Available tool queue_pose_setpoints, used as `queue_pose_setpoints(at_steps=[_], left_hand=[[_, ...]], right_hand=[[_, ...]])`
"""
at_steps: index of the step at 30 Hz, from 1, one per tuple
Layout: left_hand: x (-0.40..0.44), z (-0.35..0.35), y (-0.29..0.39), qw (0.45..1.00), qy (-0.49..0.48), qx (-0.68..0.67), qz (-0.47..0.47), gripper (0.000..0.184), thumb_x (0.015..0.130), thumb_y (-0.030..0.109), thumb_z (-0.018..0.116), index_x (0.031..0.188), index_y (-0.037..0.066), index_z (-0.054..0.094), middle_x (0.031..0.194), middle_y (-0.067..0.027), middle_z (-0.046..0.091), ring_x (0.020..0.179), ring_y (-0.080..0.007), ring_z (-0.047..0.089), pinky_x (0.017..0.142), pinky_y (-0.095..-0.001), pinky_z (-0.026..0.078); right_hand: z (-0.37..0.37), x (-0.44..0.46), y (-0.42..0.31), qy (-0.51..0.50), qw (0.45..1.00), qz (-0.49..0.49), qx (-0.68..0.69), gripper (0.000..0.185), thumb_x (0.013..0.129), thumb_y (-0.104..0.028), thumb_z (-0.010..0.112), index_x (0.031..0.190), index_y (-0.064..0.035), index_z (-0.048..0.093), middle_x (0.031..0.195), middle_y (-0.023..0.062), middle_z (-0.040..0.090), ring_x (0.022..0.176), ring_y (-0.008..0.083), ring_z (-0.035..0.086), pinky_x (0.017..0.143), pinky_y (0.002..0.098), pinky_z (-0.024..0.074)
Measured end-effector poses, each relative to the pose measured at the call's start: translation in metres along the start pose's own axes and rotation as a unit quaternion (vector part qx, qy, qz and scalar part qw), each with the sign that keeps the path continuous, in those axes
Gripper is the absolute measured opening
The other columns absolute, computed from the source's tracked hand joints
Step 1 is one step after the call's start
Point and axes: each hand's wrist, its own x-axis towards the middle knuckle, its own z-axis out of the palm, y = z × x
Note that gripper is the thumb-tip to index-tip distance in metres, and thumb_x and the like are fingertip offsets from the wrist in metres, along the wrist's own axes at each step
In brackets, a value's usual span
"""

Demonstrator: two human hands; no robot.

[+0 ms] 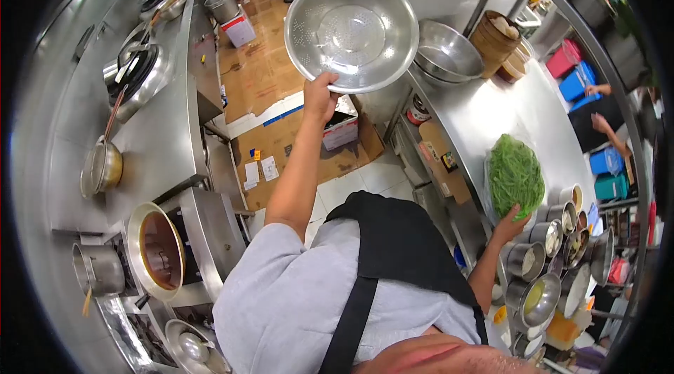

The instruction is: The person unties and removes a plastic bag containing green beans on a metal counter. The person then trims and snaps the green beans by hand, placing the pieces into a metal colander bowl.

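Observation:
My left hand is closed on the near rim of a perforated metal colander, held up over the aisle. The bowl of the colander faces me, and nothing lies in it. At the right, my right hand presses its fingers against the near edge of a heap of shredded green vegetables. Clear plastic seems to show along the heap's left side. The heap is on or just above the steel counter; I cannot tell which. Part of that hand's grip is hidden by the greens.
Metal bowls and a bamboo steamer stand at the counter's far end. Several small pots of ingredients crowd its near end. On the left are woks and a pot of brown liquid. Cardboard covers the floor.

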Motion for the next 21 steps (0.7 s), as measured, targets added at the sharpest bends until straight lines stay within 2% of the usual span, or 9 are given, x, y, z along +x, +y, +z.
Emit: queue_pose_setpoints(at_steps=[2,3,7,8,10,12,14,17,21], left_hand=[[0.011,-0.008,-0.01,0.999,0.02,0.028,-0.028,0.027,0.081,0.003,0.057,0.108,-0.004,0.054,0.105,-0.0151,0.06,0.098,-0.0301,0.06,0.09,-0.047,0.05],[0.004,-0.001,-0.011,0.999,-0.018,0.039,-0.016,0.025,0.081,0.013,0.061,0.104,0.001,0.058,0.097,-0.0093,0.063,0.09,-0.0238,0.063,0.077,-0.0407,0.053],[-0.009,0.032,-0.014,0.985,-0.117,0.059,-0.114,0.031,0.091,0.015,0.049,0.115,-0.003,0.053,0.109,-0.0136,0.062,0.102,-0.0274,0.06,0.093,-0.0448,0.047],[-0.019,0.048,-0.017,0.983,-0.11,0.079,-0.123,0.034,0.092,0.016,0.046,0.118,-0.005,0.048,0.117,-0.0167,0.058,0.11,-0.0306,0.056,0.101,-0.0466,0.042],[-0.029,0.065,-0.035,0.978,-0.121,0.09,-0.146,0.032,0.092,0.015,0.05,0.115,-0.007,0.051,0.112,-0.0155,0.06,0.103,-0.0286,0.059,0.094,-0.0437,0.047],[-0.046,0.092,-0.049,0.971,-0.115,0.119,-0.174,0.032,0.09,0.015,0.055,0.111,-0.009,0.054,0.105,-0.0151,0.062,0.095,-0.027,0.063,0.086,-0.0415,0.051],[-0.059,0.11,-0.07,0.959,-0.136,0.134,-0.207,0.034,0.087,0.014,0.059,0.111,-0.009,0.054,0.105,-0.0148,0.062,0.093,-0.0263,0.063,0.084,-0.0388,0.052],[-0.066,0.122,-0.113,0.944,-0.154,0.166,-0.24,0.034,0.086,0.013,0.06,0.112,-0.008,0.054,0.104,-0.014,0.062,0.093,-0.0248,0.062,0.082,-0.0363,0.051],[-0.085,0.158,-0.139,0.936,-0.152,0.185,-0.258,0.033,0.085,0.012,0.06,0.112,-0.006,0.056,0.103,-0.0128,0.062,0.094,-0.0229,0.061,0.081,-0.0353,0.05]], right_hand=[[0.002,-0.005,-0.002,0.001,1.0,-0.003,0.003,0.068,0.091,-0.047,0.054,0.138,-0.0003,0.038,0.133,0.0269,0.047,0.119,0.0427,0.047,0.1,0.0484,0.0367],[0.004,-0.004,0.001,0.014,1.0,0.011,-0.022,0.068,0.091,-0.047,0.055,0.138,0.0001,0.039,0.134,0.0269,0.046,0.118,0.0423,0.048,0.101,0.0475,0.0368],[0.0,0.004,0.014,-0.011,0.999,-0.01,0.034,0.072,0.086,-0.045,0.061,0.138,-0.0002,0.039,0.138,0.0276,0.041,0.13,0.0421,0.034,0.107,0.0486,0.0266],[-0.013,0.007,-0.007,-0.02,0.998,0.017,-0.062,0.072,0.083,-0.042,0.064,0.137,-0.0007,0.041,0.137,0.0285,0.041,0.131,0.0416,0.034,0.108,0.049,0.0261],[-0.02,0.022,-0.037,0.056,0.993,-0.032,-0.094,0.072,0.082,-0.041,0.065,0.137,-0.0017,0.041,0.138,0.0269,0.04,0.132,0.04,0.033,0.108,0.0484,0.0263],[-0.017,0.049,-0.057,0.004,0.997,-0.079,-0.006,0.071,0.082,-0.043,0.065,0.138,-0.0056,0.041,0.141,0.024,0.038,0.134,0.039,0.031,0.108,0.0489,0.0261],[-0.002,0.071,-0.07,-0.063,0.995,-0.061,0.045,0.069,0.083,-0.048,0.063,0.137,-0.0092,0.045,0.143,0.022,0.037,0.135,0.0369,0.029,0.11,0.0502,0.0222],[0.033,0.081,-0.062,-0.039,0.989,-0.107,-0.099,0.059,0.087,-0.049,0.057,0.132,-0.0117,0.051,0.144,0.018,0.037,0.136,0.0347,0.029,0.111,0.0518,0.0178],[0.03,0.066,-0.07,-0.052,0.976,-0.161,-0.137,0.046,0.093,-0.043,0.049,0.127,-0.0128,0.056,0.14,0.0138,0.042,0.133,0.0338,0.033,0.111,0.0526,0.0163]])
